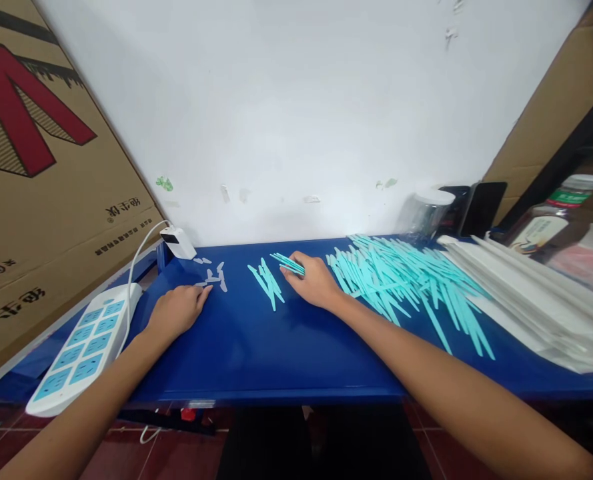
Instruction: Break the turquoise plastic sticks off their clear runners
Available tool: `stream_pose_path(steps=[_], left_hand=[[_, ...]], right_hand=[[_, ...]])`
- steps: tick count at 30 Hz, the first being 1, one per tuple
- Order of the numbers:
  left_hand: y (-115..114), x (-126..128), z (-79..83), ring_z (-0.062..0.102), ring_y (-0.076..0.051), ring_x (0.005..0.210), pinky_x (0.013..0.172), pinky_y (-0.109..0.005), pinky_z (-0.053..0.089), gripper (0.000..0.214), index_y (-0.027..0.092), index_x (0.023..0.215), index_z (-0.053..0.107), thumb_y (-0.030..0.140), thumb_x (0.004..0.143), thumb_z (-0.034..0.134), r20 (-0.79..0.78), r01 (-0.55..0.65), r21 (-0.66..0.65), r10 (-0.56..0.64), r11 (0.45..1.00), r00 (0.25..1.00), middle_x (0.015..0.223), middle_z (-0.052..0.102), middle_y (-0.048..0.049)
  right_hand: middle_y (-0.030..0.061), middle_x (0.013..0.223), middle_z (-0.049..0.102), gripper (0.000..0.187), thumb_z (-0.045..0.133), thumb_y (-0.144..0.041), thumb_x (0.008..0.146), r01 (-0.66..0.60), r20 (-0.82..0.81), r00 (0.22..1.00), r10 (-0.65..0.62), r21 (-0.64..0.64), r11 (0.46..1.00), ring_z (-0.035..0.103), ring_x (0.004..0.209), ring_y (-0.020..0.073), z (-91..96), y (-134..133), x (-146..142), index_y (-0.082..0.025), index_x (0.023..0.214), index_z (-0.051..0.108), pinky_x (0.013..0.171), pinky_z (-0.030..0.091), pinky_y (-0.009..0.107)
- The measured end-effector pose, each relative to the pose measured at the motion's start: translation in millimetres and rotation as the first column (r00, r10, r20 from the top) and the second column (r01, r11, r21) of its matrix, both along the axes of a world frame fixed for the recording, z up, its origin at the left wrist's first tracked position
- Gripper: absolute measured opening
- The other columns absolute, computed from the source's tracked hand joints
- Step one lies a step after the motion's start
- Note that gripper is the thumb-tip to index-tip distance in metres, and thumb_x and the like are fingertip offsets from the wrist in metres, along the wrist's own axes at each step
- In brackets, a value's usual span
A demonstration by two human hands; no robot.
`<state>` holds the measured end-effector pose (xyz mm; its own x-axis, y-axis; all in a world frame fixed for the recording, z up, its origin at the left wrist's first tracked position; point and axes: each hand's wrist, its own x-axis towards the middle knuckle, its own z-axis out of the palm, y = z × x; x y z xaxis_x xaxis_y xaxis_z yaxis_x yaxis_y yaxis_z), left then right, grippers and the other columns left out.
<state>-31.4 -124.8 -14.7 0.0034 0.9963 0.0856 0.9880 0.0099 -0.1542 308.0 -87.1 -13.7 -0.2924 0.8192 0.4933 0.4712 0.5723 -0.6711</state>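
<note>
My right hand is closed around a small bundle of thin turquoise sticks, their ends poking out to the left. Just left of it, a few loose turquoise sticks lie crossed on the blue table. A large heap of the same sticks spreads out to the right, partly behind my right wrist. My left hand rests low on the table, thumb stretched out and apart from the fingers. Its tips are at several small pale translucent pieces; some of the fingers are hidden.
A white power strip and a small white charger with a cable stand at the left, beside a big cardboard box. On the right are white plastic bags, a lidded clear jar, dark phones and a bottle.
</note>
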Motion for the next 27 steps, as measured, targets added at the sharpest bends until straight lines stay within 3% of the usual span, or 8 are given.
stream_pose_path(steps=[3, 7, 15, 19, 24, 27], left_hand=[[-2, -5, -1.4, 0.069, -0.031, 0.080, 0.067, -0.037, 0.041, 0.065, 0.021, 0.072, 0.067, 0.064, 0.103, 0.029, 0.073, 0.046, 0.108, -0.054, 0.993, 0.996, 0.086, 0.075, -0.0134], [-7, -13, -2.9, 0.062, -0.025, 0.072, 0.066, -0.034, 0.037, 0.060, 0.022, 0.064, 0.057, 0.065, 0.101, 0.038, 0.177, -0.032, 0.247, -0.012, 0.968, 0.984, 0.079, 0.071, -0.0094], [-3, -17, 0.1, 0.057, -0.024, 0.060, 0.062, -0.034, 0.029, 0.071, 0.022, 0.050, 0.050, 0.071, 0.100, 0.034, 0.262, -0.021, 0.165, -0.024, 0.986, 0.965, 0.056, 0.060, -0.0069], [-5, -15, 2.1, 0.057, -0.024, 0.059, 0.060, -0.034, 0.028, 0.073, 0.022, 0.051, 0.050, 0.073, 0.100, 0.032, 0.255, -0.037, 0.179, -0.010, 0.983, 0.967, 0.056, 0.061, -0.0066], [-8, -12, 3.2, 0.063, -0.028, 0.068, 0.061, -0.034, 0.031, 0.073, 0.023, 0.062, 0.066, 0.074, 0.099, 0.030, 0.249, -0.048, 0.143, 0.011, 0.989, 0.968, 0.065, 0.069, -0.0081], [-10, -12, 2.6, 0.065, -0.030, 0.074, 0.062, -0.034, 0.034, 0.071, 0.023, 0.068, 0.070, 0.073, 0.099, 0.030, 0.217, -0.097, 0.190, 0.055, 0.977, 0.975, 0.073, 0.073, -0.0103]], right_hand=[[-0.0040, 0.064, 0.056, 0.018, 0.062, -0.030, 0.093, 0.013, 0.003, 1.000, -0.013, 0.014, 1.000, 0.048, 0.057, 0.0151, -0.1, 2, 1, -0.024, 0.080, 0.053, 0.059, 0.029, 0.028], [-0.0045, 0.064, 0.055, 0.017, 0.062, -0.030, 0.093, -0.003, 0.005, 1.000, 0.003, -0.001, 1.000, 0.048, 0.057, 0.0148, -0.2, 2, 1, -0.024, 0.080, 0.052, 0.059, 0.028, 0.028], [-0.0041, 0.063, 0.054, 0.019, 0.061, -0.030, 0.093, -0.036, 0.031, 0.999, 0.036, -0.017, 0.999, 0.048, 0.056, 0.0149, 4.3, -1, 2, -0.024, 0.080, 0.050, 0.058, 0.027, 0.028], [-0.0034, 0.065, 0.055, 0.018, 0.060, -0.030, 0.093, -0.042, 0.033, 0.999, 0.043, -0.011, 0.999, 0.050, 0.057, 0.0150, 5.3, -2, 3, -0.023, 0.080, 0.051, 0.058, 0.027, 0.027], [-0.0035, 0.064, 0.054, 0.018, 0.061, -0.029, 0.092, -0.048, 0.044, 0.998, 0.049, -0.021, 0.999, 0.048, 0.056, 0.0151, 5.2, -3, 2, -0.023, 0.079, 0.050, 0.057, 0.026, 0.027], [-0.0032, 0.064, 0.054, 0.017, 0.061, -0.029, 0.092, -0.044, 0.042, 0.998, 0.045, -0.011, 0.999, 0.048, 0.057, 0.0156, 5.9, -3, 2, -0.024, 0.079, 0.051, 0.057, 0.026, 0.028]])
